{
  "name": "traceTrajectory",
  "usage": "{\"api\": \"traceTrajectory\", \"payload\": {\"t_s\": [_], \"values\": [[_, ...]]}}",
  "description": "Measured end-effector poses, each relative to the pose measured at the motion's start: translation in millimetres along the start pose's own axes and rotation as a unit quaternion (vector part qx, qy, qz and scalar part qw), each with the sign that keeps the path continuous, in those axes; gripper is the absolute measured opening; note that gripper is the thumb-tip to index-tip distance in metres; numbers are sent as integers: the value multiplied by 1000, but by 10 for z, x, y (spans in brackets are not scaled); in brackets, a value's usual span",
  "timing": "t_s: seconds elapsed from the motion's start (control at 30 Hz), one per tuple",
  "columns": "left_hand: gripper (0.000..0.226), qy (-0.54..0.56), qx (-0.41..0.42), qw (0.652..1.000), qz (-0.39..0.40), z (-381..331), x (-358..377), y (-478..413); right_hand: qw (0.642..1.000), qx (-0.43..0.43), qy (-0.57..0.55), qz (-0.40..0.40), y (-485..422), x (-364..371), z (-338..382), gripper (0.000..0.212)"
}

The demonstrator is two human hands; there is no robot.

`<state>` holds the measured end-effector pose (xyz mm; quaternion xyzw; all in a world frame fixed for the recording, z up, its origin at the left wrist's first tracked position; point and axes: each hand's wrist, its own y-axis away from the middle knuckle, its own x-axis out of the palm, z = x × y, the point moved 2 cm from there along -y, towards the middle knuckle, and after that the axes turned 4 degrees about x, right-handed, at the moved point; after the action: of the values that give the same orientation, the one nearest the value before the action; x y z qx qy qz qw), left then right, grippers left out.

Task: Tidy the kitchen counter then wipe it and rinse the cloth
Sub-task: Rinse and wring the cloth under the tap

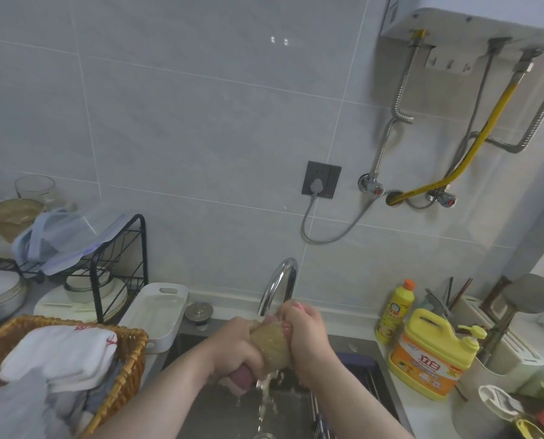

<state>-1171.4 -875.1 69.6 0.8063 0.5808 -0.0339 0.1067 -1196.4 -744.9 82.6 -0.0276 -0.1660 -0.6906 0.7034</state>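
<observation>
A wet beige-yellow cloth [272, 345] is rolled tight into a thick twist over the steel sink [356, 346]. My left hand [236, 346] grips its lower left end, and my right hand [307, 327] grips its upper right end just below the chrome faucet [278, 282]. Both hands are closed around the cloth. Water runs and drips from it down into the sink basin. A pink end of the cloth pokes out under my left hand.
A wicker basket [134, 359] with white cloths sits at the left. Behind it stand a black dish rack [137, 248] with bowls and a white tray [156, 312]. Right of the sink are a yellow detergent jug [429, 359], a yellow bottle [396, 308] and a utensil holder [473, 312].
</observation>
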Motion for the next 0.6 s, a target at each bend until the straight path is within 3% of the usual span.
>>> {"api": "traceTrajectory", "payload": {"t_s": [0.1,0.2,0.37,0.43,0.5,0.6], "values": [[37,61,-27,998,17,21,-27,-27,999,12,-27,36,-76,-17,-49,14],[62,3,-47,999,-12,13,-56,-42,997,25,36,60,-100,-58,-47,8],[42,-161,-21,986,-36,-62,-129,-39,989,63,63,118,-39,-178,-16,28],[39,-314,1,945,-91,-102,-168,-28,979,129,116,111,-14,-248,2,37],[36,-473,54,867,-147,-125,-167,-17,965,212,119,97,-27,-304,25,52],[33,-558,135,802,-164,-130,-70,-36,954,277,82,79,-62,-227,81,67]]}}
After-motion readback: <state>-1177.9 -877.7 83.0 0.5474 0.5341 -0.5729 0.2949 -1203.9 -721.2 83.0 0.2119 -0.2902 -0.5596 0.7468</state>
